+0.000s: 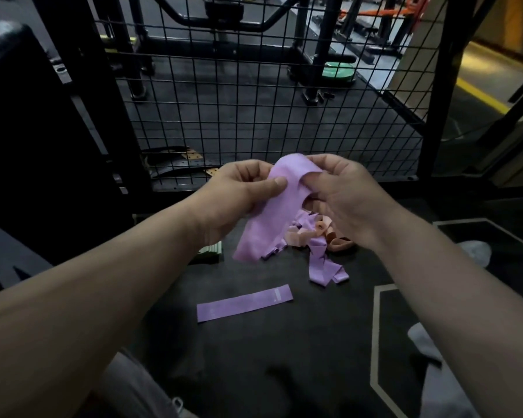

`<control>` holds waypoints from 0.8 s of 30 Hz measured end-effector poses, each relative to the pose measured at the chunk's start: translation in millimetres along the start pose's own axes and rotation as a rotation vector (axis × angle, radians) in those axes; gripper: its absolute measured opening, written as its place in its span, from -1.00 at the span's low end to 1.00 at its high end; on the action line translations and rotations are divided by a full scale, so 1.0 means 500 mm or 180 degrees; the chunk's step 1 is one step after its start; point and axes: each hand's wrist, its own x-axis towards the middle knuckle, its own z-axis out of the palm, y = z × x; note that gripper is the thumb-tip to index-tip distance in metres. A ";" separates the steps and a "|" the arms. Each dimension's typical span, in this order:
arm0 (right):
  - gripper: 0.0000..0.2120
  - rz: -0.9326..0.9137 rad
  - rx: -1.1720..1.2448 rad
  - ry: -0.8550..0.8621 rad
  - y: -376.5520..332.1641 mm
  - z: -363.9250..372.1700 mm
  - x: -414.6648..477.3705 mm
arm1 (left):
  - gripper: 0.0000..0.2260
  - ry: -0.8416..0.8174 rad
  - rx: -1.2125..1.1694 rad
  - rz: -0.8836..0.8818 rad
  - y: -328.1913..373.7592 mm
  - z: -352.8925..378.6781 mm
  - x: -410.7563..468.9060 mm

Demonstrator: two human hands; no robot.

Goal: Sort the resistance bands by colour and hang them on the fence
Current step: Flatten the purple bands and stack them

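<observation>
**Q:** Which step is shown?
**A:** Sorting, by my reading. The left hand (239, 188) and right hand (341, 194) hold one purple band (272, 212) up between them, above the floor (284, 357) and just in front of the fence (360, 140). The left thumb presses the band against curled fingers. The right hand pinches its upper fold, fingers bent round it. The lower end hangs free.

**Q:** Where are the other bands?
**A:** A mixed pile (311, 239) of purple and peach bands lies on the floor below the right hand. One flat purple band (244, 303) lies apart, nearer the person. A green band (212, 250) shows partly behind the left wrist. No band hangs on the part of the fence in view.

**Q:** What does the next move call for?
**A:** Probably one of two things: laying this band beside the flat purple one, or carrying it forward to the mesh. Hanging it would need the loop opened and one end fed through a cell.

**Q:** Edges and room?
**A:** The way from the hands to the mesh is open. A black post (441, 86) bounds the fence at the right, and a dark block (27, 116) stands at the left. The limp band may snag on the wire.
</observation>
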 end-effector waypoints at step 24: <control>-0.85 -0.0732 0.1145 0.1570 -0.061 -0.115 0.035 | -0.95 -0.1066 0.0184 -0.0722 -0.011 -0.030 0.000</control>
